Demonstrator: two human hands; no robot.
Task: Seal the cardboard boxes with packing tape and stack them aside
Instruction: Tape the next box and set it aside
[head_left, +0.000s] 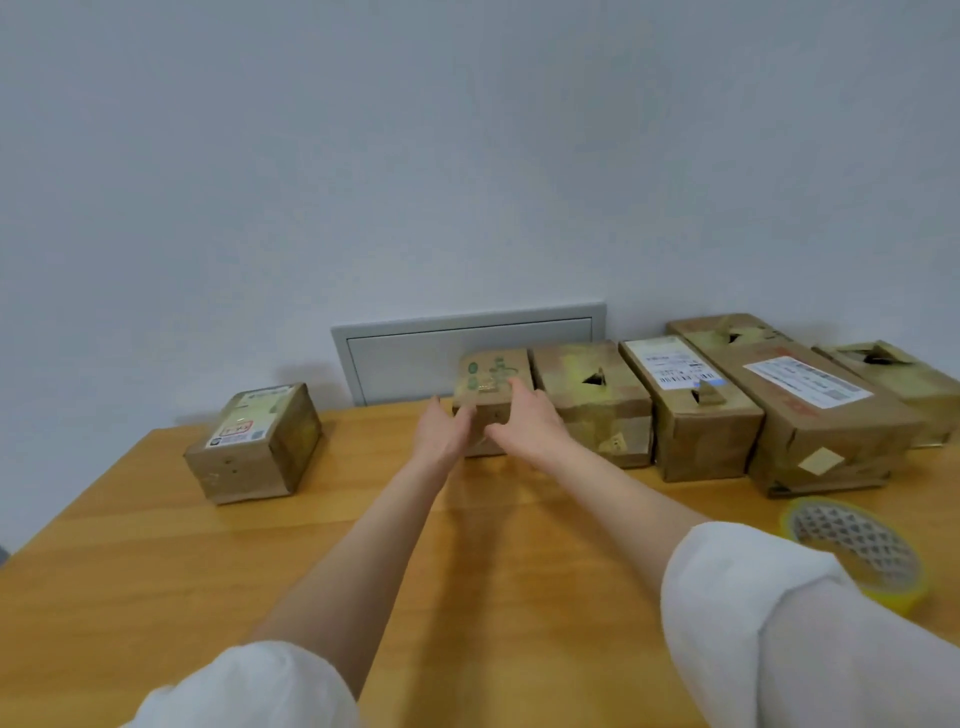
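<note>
Item: small box (493, 370), brown cardboard with green print on top, set at the far edge of the table (467, 571) about midway along it, at the left end of a row and touching the first of four larger boxes (701, 426) to its right. Condition: the corners look worn and old tape patches are seen; the top appears closed. Handling, as judged: light, fairly stiff at the edges, softer across the flaps, and somewhat slick where taped; it is best taken by its two opposite side walls, low down, and not by the top flaps, which may give under pressure. Grip: the left hand (441, 434) is held at the near left corner of the small box and the right hand (524, 421) over its top and front, both with fingers extended and uncurled, nothing clasped; whether contact is made cannot be told through the blur. Associated: a roll of tape (857, 551), yellowish, laid flat near the right edge; a single box (254, 441), labelled, set apart toward the far left corner.
</note>
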